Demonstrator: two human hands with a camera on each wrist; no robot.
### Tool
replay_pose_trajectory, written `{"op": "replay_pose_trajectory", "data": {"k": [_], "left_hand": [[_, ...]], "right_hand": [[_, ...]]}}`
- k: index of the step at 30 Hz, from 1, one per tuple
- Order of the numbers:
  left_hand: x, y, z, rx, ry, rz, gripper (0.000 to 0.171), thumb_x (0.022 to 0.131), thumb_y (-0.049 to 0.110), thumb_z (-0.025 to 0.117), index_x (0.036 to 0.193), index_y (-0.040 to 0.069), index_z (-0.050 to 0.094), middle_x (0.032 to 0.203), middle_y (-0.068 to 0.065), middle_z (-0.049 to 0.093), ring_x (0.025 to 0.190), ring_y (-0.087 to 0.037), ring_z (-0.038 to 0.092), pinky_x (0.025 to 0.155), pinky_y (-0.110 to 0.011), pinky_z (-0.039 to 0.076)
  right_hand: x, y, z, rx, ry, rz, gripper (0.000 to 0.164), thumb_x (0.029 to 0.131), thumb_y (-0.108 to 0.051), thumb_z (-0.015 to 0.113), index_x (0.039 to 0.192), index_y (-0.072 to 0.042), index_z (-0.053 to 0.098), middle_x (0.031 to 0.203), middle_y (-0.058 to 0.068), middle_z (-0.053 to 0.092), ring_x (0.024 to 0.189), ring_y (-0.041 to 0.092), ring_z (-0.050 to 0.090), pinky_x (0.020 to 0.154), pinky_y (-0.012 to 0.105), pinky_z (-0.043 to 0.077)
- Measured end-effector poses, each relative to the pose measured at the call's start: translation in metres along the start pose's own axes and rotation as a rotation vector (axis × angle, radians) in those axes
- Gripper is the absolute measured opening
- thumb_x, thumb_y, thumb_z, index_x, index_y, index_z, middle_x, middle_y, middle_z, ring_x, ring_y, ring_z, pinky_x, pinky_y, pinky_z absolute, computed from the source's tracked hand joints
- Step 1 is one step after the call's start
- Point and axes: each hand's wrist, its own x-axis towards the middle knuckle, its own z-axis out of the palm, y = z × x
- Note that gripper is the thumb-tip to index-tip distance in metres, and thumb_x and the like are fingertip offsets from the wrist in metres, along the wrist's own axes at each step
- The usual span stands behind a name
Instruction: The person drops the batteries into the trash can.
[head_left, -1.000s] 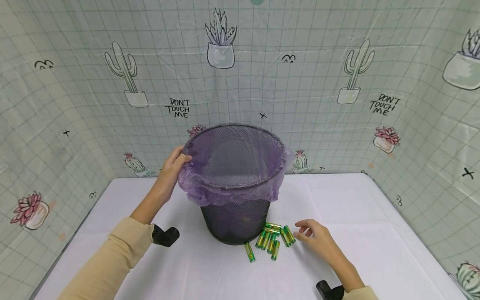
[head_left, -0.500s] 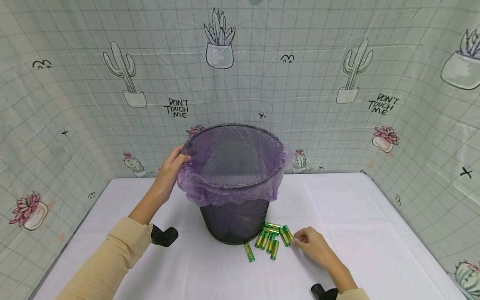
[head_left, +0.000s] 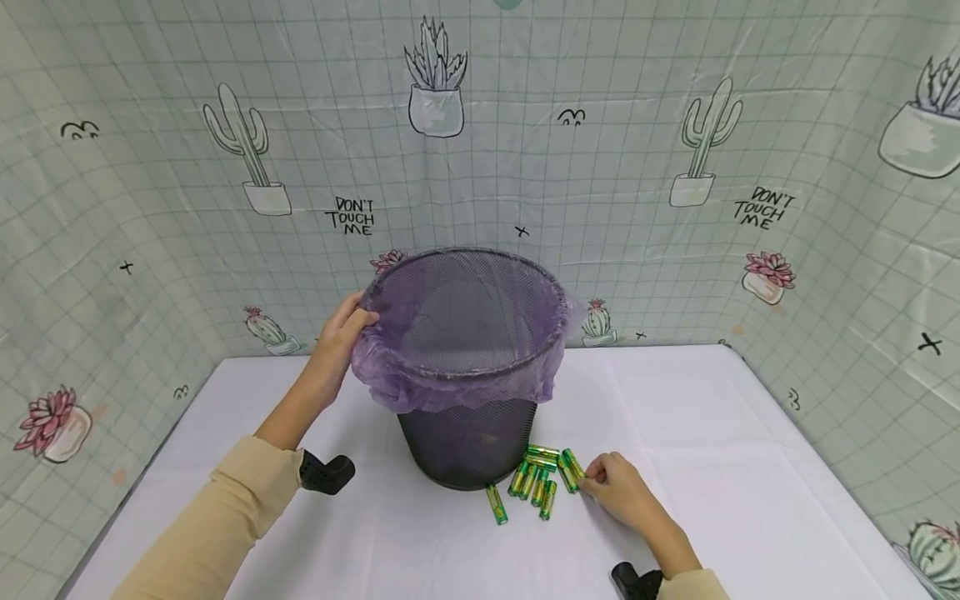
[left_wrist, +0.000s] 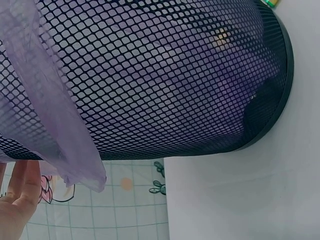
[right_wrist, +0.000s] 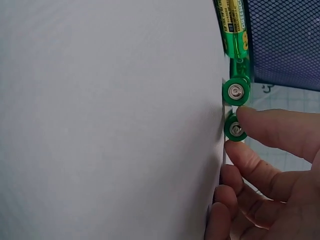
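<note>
A black mesh wastebasket (head_left: 468, 446) stands upright mid-table, lined with a purple bin bag (head_left: 457, 390) folded over its rim. My left hand (head_left: 332, 357) grips the rim's left side, thumb over the edge; in the left wrist view its fingers lie along the outside. Several green-and-gold batteries (head_left: 534, 479) lie at the basket's front right. My right hand (head_left: 622, 496) pinches the rightmost battery (right_wrist: 234, 130) between thumb and index finger, with another battery (right_wrist: 236, 92) right beside it. The remaining right fingers are bent near the tabletop.
One battery (head_left: 497, 504) lies apart from the group, by the basket's front foot. A small yellowish patch (left_wrist: 221, 37) shows through the mesh. White cloth covers the table (head_left: 675, 400); a cactus-print curtain (head_left: 510, 167) surrounds the back and sides.
My right hand has moved slightly left to the rightmost battery, its thumb and index finger closing on it. The left hand stays on the basket's rim.
</note>
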Motion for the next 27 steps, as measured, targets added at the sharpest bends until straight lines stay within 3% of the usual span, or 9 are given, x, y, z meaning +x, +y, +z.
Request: {"op": "replay_pose_trajectory", "data": {"k": [17, 27], "left_hand": [[-0.002, 0.001, 0.0, -0.007, 0.003, -0.005, 0.051, 0.09, 0.021, 0.038, 0.139, 0.009, 0.035, 0.137, -0.012, 0.039, 0.123, -0.023, 0.037, 0.104, -0.038, 0.025], [-0.001, 0.001, 0.0, 0.003, 0.004, -0.008, 0.052, 0.089, 0.022, 0.038, 0.139, 0.008, 0.035, 0.138, -0.013, 0.038, 0.123, -0.025, 0.037, 0.104, -0.04, 0.025]], "right_hand": [[-0.003, -0.003, -0.007, -0.004, 0.02, 0.046, 0.013, 0.086, -0.008, 0.057, 0.089, 0.004, 0.057, 0.08, 0.008, 0.056, 0.072, 0.016, 0.051, 0.061, 0.029, 0.043], [0.0, -0.001, -0.014, 0.003, 0.041, 0.027, 0.015, 0.086, -0.009, 0.057, 0.09, 0.005, 0.059, 0.08, 0.008, 0.058, 0.072, 0.016, 0.051, 0.062, 0.028, 0.041]]}}
